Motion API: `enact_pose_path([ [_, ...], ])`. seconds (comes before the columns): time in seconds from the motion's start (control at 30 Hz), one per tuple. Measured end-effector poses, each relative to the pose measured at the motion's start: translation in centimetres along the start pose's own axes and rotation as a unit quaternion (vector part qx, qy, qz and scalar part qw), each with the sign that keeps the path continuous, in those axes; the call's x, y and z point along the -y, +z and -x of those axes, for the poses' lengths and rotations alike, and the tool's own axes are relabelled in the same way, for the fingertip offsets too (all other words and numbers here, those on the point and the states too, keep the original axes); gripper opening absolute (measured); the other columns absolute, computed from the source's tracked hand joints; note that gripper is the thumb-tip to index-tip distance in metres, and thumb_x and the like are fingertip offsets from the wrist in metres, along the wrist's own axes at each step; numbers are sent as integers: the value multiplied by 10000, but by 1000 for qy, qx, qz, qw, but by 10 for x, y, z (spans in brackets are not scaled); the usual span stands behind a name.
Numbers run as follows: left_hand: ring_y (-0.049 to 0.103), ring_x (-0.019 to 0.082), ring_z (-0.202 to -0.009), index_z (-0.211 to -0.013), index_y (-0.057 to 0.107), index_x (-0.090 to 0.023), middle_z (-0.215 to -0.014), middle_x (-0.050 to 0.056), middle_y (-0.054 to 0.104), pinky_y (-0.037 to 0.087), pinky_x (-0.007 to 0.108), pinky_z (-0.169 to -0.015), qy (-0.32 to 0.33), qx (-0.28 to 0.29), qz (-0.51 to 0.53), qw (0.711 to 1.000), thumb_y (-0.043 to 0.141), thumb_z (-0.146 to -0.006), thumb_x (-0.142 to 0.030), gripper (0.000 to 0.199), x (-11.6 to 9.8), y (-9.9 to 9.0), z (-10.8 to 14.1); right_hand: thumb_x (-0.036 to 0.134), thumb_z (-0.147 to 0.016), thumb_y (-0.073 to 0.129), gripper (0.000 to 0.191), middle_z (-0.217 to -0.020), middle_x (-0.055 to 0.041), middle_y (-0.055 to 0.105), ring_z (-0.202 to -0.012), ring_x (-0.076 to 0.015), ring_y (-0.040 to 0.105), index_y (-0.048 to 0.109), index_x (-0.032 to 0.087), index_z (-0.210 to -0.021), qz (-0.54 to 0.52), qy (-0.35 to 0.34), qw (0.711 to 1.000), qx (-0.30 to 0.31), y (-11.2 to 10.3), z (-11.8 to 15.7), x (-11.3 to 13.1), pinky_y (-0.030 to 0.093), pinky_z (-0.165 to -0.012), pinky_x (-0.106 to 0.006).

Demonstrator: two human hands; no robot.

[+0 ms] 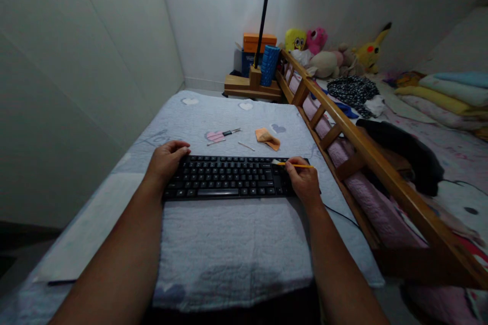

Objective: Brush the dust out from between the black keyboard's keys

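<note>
A black keyboard (224, 177) lies flat on a cloth-covered table, its long side towards me. My left hand (165, 160) is closed around its far left corner, thumb along the edge. Between the fingers of my right hand (303, 177) is a small paintbrush (292, 164) with a yellow handle. Its pale bristle tip points left, over the upper right keys; whether it touches them I cannot tell. Beyond the keyboard lie two cotton swabs (246, 146), a thin dark tool with metal tips (229, 133) and a folded orange cloth (267, 138).
A black cable (341, 214) runs from the keyboard's right side to the table edge. Along the right stands a wooden bed rail (335, 117), with clothes and plush toys behind it. Past the far edge are a lamp stand (263, 15) and an orange box (259, 40).
</note>
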State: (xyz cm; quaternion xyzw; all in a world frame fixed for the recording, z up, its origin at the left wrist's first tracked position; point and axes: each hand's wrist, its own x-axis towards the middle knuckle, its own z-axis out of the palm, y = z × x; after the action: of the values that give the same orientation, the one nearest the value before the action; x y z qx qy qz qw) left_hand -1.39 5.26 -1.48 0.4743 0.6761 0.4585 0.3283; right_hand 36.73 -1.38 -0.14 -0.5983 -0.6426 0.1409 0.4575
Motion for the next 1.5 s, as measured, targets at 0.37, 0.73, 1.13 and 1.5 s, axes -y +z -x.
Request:
enact_pose_path([
  [0.37,616,215,-741,-840,734,-206,-757,18,692,490,324,-709,2,-1,-11,1000,730,-589,-419,329,-5,0,3,387,-861,548,243,-584,28,563,-585,-164,544,599,226,-685,-29,16,999,-37,-7,2,6,413,-599,-284],
  [0.73,639,229,-780,-841,728,-212,-802,37,726,495,330,-731,1,2,3,1000,709,-604,-402,304,-5,1,2,404,-890,553,240,-698,-7,666,-693,-188,622,644,219,-768,-4,14,1000,6,-2,0,0,448,-672,-290],
  [1.13,620,208,-765,-878,740,-187,-791,19,711,476,322,-745,3,1,-22,1000,721,-595,-428,372,-2,0,0,387,-828,541,237,-559,31,543,-579,-159,518,601,219,-672,-44,48,998,-19,-9,1,4,384,-603,-287],
  [1.5,626,213,-772,-867,733,-195,-807,22,717,481,327,-749,6,4,-7,1000,721,-594,-429,360,1,1,-1,392,-835,541,255,-532,39,505,-546,-150,492,574,225,-646,-44,57,997,2,-11,0,4,371,-583,-287],
])
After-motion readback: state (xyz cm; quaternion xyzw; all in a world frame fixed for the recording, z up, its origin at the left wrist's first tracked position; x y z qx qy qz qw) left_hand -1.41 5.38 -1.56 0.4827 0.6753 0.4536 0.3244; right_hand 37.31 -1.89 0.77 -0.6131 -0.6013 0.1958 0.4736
